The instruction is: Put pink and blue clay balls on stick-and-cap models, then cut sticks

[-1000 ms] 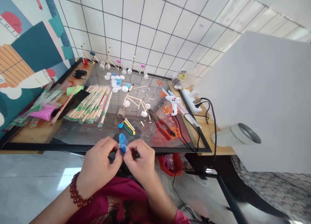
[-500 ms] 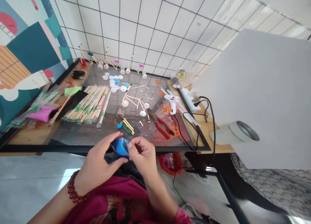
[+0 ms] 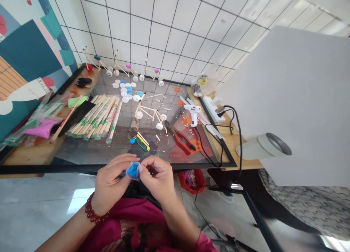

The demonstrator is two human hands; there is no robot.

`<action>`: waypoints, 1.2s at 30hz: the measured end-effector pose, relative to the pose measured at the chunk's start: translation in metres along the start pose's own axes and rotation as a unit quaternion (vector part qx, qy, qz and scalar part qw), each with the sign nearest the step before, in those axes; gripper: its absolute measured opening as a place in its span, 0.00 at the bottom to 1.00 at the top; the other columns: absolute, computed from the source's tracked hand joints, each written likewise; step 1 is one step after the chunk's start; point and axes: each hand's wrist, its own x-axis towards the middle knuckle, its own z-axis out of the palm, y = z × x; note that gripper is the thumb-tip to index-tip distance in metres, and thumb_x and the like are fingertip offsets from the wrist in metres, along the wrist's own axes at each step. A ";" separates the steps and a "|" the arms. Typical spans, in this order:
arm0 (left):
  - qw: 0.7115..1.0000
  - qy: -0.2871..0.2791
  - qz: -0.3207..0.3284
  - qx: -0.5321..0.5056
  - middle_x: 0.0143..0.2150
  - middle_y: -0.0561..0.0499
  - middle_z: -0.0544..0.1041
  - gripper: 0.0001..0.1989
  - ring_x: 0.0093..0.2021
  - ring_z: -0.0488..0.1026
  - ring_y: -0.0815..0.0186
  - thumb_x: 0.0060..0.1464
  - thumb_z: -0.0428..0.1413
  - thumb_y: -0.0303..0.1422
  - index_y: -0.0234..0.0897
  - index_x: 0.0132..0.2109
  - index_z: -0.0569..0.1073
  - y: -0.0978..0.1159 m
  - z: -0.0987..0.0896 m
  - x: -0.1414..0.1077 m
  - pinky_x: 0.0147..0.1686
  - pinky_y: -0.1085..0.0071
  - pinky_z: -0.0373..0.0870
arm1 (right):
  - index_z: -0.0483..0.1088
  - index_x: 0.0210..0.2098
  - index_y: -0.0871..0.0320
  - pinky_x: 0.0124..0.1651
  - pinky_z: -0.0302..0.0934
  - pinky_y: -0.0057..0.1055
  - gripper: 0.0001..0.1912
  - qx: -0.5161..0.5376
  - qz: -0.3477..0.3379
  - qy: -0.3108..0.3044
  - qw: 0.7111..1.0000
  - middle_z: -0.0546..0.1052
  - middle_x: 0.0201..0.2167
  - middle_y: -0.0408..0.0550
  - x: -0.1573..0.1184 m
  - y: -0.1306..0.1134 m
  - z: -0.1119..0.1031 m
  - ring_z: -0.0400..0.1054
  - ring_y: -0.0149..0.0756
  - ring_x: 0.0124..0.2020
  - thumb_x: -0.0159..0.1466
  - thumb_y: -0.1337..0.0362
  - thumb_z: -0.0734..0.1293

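Observation:
Over the table's front edge, my left hand (image 3: 115, 181) is closed around a small clear bag of blue clay (image 3: 133, 170). My right hand (image 3: 157, 175) pinches the bag's right side between thumb and fingertips. Just beyond my hands lies a green and yellow utility knife (image 3: 143, 142), with a small blue lump (image 3: 132, 140) beside it. A small bicycle model made of sticks (image 3: 149, 112), with white bottle-cap wheels, stands farther back on the glass top.
To the left are wrapped chopsticks (image 3: 95, 115) and a pink bag (image 3: 42, 128). Red-handled pliers (image 3: 184, 142), a white glue gun (image 3: 193, 113) with its cord, and a power strip (image 3: 213, 108) lie right. Loose caps (image 3: 124, 91) and several stick models (image 3: 124, 70) sit behind.
My left fingers have closed in around the bag, which is now more bunched up and its blue contents more exposed at the top. My right hand keeps its pinch.

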 end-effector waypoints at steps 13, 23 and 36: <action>0.996 -0.060 -0.059 0.022 0.48 0.48 0.72 0.18 0.49 0.73 0.63 0.63 0.55 0.26 0.46 0.56 0.77 0.006 -0.007 0.000 0.50 0.68 0.73 | 0.59 0.67 0.49 0.60 0.67 0.37 0.41 -0.164 -0.186 -0.125 0.961 0.75 0.57 0.53 0.009 0.026 -0.022 0.72 0.40 0.56 0.59 0.53 0.77; 0.986 -0.083 -0.050 0.133 0.51 0.47 0.73 0.25 0.46 0.76 0.61 0.52 0.67 0.33 0.41 0.57 0.72 0.020 -0.014 0.005 0.49 0.66 0.75 | 0.73 0.52 0.52 0.55 0.66 0.42 0.20 -0.289 -0.313 -0.032 0.904 0.80 0.47 0.49 0.015 0.029 -0.024 0.72 0.41 0.51 0.63 0.73 0.67; 0.987 -0.106 -0.040 0.111 0.35 0.51 0.76 0.04 0.37 0.75 0.66 0.58 0.62 0.28 0.38 0.35 0.74 0.012 -0.003 0.007 0.40 0.72 0.73 | 0.75 0.47 0.52 0.60 0.56 0.42 0.11 -0.329 -0.281 -0.066 0.899 0.83 0.44 0.46 0.011 0.033 -0.019 0.74 0.37 0.49 0.66 0.68 0.65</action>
